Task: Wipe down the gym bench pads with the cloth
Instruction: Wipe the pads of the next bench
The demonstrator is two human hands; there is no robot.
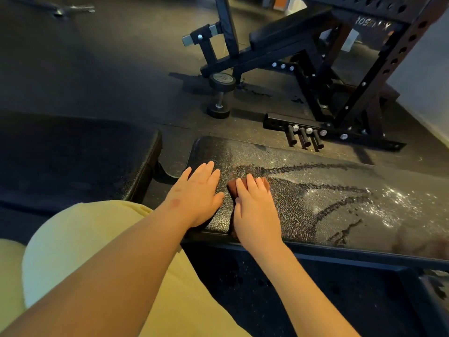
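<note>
We see a black bench pad (315,190) of pebbled, leather-like vinyl, glistening wet in streaks; a soft brown cloth (233,186); matt black metal rack (359,93).

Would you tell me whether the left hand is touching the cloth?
Apart: the head view shows bare pad between the left hand and the cloth under the right hand.

Dim overall, warm cast. Light comes from upper right: pale patch on the floor (357,64) behind the rack (364,88), and shadows fall leftward. Wet film on the pad (315,198) throws specular sparkle at right. Left side and the second pad (73,154) are crushed to near black. Heavy wide-angle bending at the edges. Lower right corner is smeared and soft; centre is sharp.
</note>
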